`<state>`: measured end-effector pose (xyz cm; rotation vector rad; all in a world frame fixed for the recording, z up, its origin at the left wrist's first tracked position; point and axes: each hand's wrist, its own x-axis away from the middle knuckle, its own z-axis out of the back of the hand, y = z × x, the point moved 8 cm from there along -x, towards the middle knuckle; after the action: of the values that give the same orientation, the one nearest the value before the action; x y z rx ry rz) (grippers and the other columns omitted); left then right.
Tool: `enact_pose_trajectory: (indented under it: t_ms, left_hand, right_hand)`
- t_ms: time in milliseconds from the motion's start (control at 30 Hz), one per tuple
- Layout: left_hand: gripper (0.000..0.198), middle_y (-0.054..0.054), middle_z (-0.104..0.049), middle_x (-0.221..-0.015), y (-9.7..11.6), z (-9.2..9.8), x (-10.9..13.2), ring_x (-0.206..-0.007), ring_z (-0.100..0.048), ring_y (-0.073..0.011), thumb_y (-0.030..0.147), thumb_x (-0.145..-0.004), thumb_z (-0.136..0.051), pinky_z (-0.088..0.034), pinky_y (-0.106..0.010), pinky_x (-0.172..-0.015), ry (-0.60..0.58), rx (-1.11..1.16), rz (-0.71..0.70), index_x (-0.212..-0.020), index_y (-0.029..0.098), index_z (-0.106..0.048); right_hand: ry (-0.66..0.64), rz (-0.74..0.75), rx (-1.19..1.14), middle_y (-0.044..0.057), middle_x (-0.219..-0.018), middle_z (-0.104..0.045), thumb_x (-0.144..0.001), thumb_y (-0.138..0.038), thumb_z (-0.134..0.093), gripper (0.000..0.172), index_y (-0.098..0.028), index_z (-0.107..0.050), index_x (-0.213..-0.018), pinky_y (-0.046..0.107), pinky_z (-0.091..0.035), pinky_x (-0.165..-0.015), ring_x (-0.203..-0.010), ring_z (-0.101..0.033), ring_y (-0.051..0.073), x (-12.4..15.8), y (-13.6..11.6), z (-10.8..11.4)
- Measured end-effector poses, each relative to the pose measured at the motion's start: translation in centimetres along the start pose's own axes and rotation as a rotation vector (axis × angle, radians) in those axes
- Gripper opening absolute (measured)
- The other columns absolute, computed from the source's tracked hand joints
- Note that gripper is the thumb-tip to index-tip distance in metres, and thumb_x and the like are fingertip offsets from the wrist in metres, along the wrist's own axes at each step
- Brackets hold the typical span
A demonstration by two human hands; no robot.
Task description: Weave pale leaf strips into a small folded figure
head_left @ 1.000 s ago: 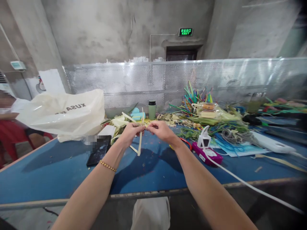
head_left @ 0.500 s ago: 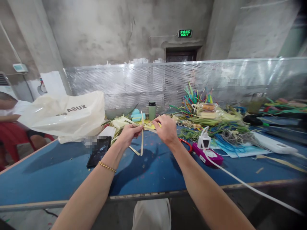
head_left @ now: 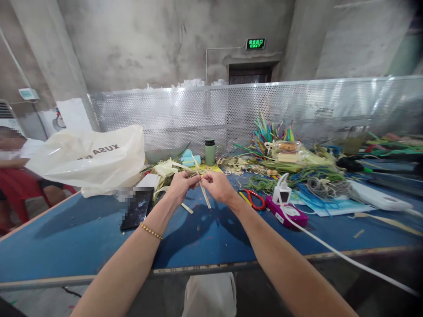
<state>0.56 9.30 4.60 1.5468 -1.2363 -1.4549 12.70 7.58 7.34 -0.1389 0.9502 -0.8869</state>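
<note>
My left hand [head_left: 181, 186] is closed in a pinch on pale, flat strips [head_left: 205, 197] that look like dried leaf or straw. Their lower ends hang just above the blue table and slant to the right. Right beside it, my right hand [head_left: 218, 188] is also closed, fingertips at the same strips and almost touching the left fingers. How the strips cross is hidden behind the fingertips. Another pale strip end [head_left: 187, 208] sticks out below my left hand. A beaded bracelet [head_left: 151, 231] circles my left wrist.
A dark tablet [head_left: 138, 209] and a large cream bag [head_left: 95, 158] are on the left. Behind my hands stands a green bottle [head_left: 209, 153]. Red-handled scissors [head_left: 256, 200], a purple power block [head_left: 287, 213] with a white cable, and heaps of coloured strips [head_left: 274, 136] lie right.
My right hand has moved left and slightly down, closing the gap to my left hand. The hanging strips have swung from nearly upright to a slant.
</note>
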Motion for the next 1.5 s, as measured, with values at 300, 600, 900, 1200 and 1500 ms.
enact_pose_trajectory:
  t_ms: [300,600,900,1200,1500]
  left_hand:
    - [0.017,-0.005,-0.064,-0.061,-0.2,-0.4,-0.1,-0.056,-0.054,-0.0102,0.017,-0.052,-0.078,-0.040,-0.024,-0.057,-0.043,0.096,0.029,-0.063,0.008,-0.070]
    - [0.013,-0.004,-0.061,-0.057,-0.3,-0.1,-0.1,-0.053,-0.051,-0.0096,0.017,-0.053,-0.075,-0.039,-0.024,-0.054,0.000,0.058,0.002,-0.059,0.008,-0.067]
    - [0.024,0.000,-0.061,-0.057,0.0,-0.3,0.0,-0.053,-0.055,-0.0111,0.015,-0.053,-0.075,-0.042,-0.024,-0.057,-0.009,0.012,0.001,-0.074,0.010,-0.067]
    - [0.029,-0.006,-0.064,-0.062,-0.8,-0.4,0.0,-0.055,-0.057,-0.0117,0.033,-0.061,-0.077,-0.039,-0.023,-0.052,-0.040,0.058,0.088,-0.071,0.008,-0.066]
    - [0.030,-0.006,-0.063,-0.057,-0.8,0.1,-0.1,-0.052,-0.053,-0.0102,0.034,-0.058,-0.080,-0.039,-0.024,-0.054,-0.023,0.063,0.051,-0.064,0.008,-0.068]
  right_hand:
    - [0.015,-0.037,-0.039,-0.001,-0.060,-0.054,-0.076,-0.021,-0.050,0.013,-0.016,-0.055,-0.065,0.021,-0.032,-0.056,-0.056,-0.045,0.010,-0.3,0.5,0.2]
    - [-0.005,-0.008,-0.219,0.000,-0.068,-0.061,-0.077,-0.034,-0.059,0.019,-0.016,-0.053,-0.076,0.022,-0.040,-0.058,-0.061,-0.053,0.012,0.0,0.7,-0.7]
    - [-0.073,-0.153,-0.252,-0.002,-0.058,-0.058,-0.082,-0.025,-0.051,0.014,-0.017,-0.053,-0.071,0.020,-0.039,-0.045,-0.042,-0.051,0.009,0.0,1.4,-0.9]
    - [-0.013,-0.077,-0.148,0.000,-0.059,-0.061,-0.085,-0.024,-0.049,0.016,-0.016,-0.056,-0.073,0.020,-0.039,-0.051,-0.046,-0.052,0.009,0.2,0.2,-0.1]
    - [-0.076,-0.196,-0.312,-0.003,-0.055,-0.055,-0.088,-0.025,-0.042,0.022,-0.018,-0.050,-0.069,0.018,-0.037,-0.039,-0.036,-0.049,0.007,0.3,0.8,-1.0]
